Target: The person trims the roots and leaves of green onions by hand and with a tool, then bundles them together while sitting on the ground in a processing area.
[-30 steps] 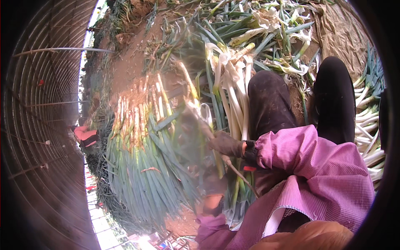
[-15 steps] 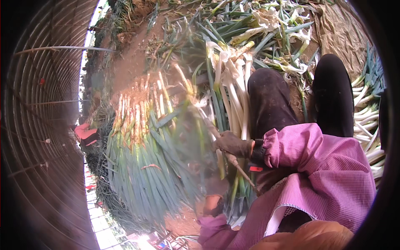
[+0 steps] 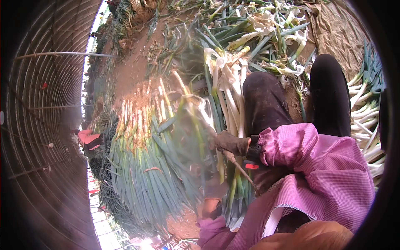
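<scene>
My right hand (image 3: 231, 143), in a dark glove, is closed round a thin brown rod-like tool (image 3: 241, 171) that slants past the knee. Beyond its upper end stands a green onion (image 3: 179, 81), root end up, with pale loose skin blurred around its stem. My left hand (image 3: 214, 187) is low in the middle, smeared, so its fingers and anything in them cannot be made out. Left of both hands lies a large pile of unpeeled green onions (image 3: 146, 166) with soiled roots. Peeled white-stemmed green onions (image 3: 231, 98) lean beside my knee.
Stripped leaves and skins (image 3: 266, 29) litter the ground ahead. More peeled green onions (image 3: 366, 125) lie at the far right, near a brown crumpled sheet (image 3: 333, 29). My dark-clad knees (image 3: 266, 98) flank the work. A ribbed tunnel wall (image 3: 46, 125) curves along the left.
The pale skin on the upright green onion has loosened and spread. My right hand keeps its hold on the tool. The whole view has shifted slightly.
</scene>
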`<state>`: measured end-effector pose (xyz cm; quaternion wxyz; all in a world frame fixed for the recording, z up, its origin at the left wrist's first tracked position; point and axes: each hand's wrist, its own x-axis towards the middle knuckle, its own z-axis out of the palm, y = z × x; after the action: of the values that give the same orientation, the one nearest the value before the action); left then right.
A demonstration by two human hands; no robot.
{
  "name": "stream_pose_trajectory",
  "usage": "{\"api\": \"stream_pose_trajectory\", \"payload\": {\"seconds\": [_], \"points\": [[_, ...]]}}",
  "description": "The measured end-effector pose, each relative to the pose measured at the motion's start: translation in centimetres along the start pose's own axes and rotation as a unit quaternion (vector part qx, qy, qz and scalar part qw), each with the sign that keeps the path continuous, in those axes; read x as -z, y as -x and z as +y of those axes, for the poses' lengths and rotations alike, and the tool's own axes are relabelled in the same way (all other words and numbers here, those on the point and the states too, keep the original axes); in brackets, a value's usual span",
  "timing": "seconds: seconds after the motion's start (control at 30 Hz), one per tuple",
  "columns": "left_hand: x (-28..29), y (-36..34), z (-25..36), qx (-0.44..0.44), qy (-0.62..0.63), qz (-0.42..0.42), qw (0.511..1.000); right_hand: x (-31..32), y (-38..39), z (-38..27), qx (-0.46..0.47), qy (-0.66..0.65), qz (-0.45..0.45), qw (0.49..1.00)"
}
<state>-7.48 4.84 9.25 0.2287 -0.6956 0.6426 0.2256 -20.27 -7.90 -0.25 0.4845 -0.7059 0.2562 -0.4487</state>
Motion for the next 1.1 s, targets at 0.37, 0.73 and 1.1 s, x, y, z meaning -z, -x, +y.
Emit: {"api": "stream_pose_trajectory", "payload": {"seconds": [0.37,0.73,1.1], "points": [[-5.0,-2.1,-4.1,-0.131,-0.002,0.036,0.991,0.7,1.8,-3.1,-0.31,-0.186,0.053,0.931],[1.9,-0.7,2.3,-0.165,-0.016,0.184,0.969,3.1,3.4,-2.8,-0.103,-0.012,0.113,0.988],[3.8,-10.7,0.4,-0.177,0.019,0.164,0.97,0.8,1.4,-2.7,-0.127,-0.155,0.124,0.972]]}}
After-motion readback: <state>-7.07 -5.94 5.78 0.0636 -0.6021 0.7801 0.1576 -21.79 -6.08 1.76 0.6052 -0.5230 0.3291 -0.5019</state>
